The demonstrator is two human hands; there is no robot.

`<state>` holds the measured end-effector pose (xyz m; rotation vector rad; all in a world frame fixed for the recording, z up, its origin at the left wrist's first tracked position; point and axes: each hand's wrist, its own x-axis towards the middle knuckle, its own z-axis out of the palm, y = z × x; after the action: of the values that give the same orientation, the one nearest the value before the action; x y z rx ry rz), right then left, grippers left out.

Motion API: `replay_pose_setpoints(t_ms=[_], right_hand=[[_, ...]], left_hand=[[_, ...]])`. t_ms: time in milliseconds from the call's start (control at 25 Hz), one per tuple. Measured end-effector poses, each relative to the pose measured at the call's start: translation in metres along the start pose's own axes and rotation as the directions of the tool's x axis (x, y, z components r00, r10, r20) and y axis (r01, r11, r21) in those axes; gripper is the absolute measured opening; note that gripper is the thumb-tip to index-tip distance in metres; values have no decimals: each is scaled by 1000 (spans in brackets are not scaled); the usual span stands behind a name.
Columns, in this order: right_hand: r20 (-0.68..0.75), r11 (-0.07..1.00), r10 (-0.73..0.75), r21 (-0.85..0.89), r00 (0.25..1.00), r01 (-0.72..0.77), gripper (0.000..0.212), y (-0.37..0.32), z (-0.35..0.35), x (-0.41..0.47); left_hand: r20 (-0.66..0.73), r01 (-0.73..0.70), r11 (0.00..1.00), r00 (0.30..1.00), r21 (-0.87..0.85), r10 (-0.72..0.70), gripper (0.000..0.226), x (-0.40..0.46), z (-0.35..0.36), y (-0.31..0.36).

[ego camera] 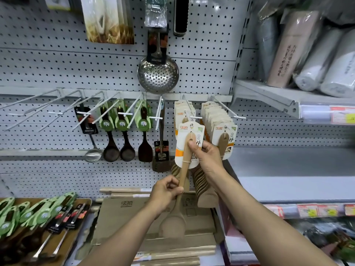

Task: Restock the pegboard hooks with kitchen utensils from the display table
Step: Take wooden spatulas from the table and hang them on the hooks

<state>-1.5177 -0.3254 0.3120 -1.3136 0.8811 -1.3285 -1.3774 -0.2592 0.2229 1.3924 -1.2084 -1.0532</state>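
1. The wooden spoon (184, 169) looks light and stiff; its card sleeve (189, 144) seems flimsy, so the handle is likely the safer hold.
2. The left hand (165, 194) grips the lower handle; the right hand (206, 156) pinches the card near the hook (189, 110).
3. "HONG YAYE" or similar marks the skimmer (158, 73) tag; the card's print is unreadable.

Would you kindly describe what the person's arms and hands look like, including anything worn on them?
Both forearms are bare up to the frame's lower edge; no sleeves, gloves, watch or bracelets show. The left hand and right hand carry no visible rings. The fingernails look short and unpainted.
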Motion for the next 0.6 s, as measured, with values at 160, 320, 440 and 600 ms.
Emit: replay_pose_setpoints(t_ms=[160,320,440,600], right_hand=[[-8,999,16,31,1000,-16,15,7,-1,9],[-13,997,56,48,998,-55,13,15,5,29],[-44,997,73,5,996,-73,12,19,11,49],[-67,995,83,-54,994,-87,9,22,16,75]], left_hand=[[23,4,1000,1000,21,-4,20,10,0,-5],[5,16,998,1000,53,-16,17,33,-5,-7],[-8,32,996,999,79,-31,13,55,-7,-6],[-30,53,996,998,73,-51,13,86,-4,-2]])
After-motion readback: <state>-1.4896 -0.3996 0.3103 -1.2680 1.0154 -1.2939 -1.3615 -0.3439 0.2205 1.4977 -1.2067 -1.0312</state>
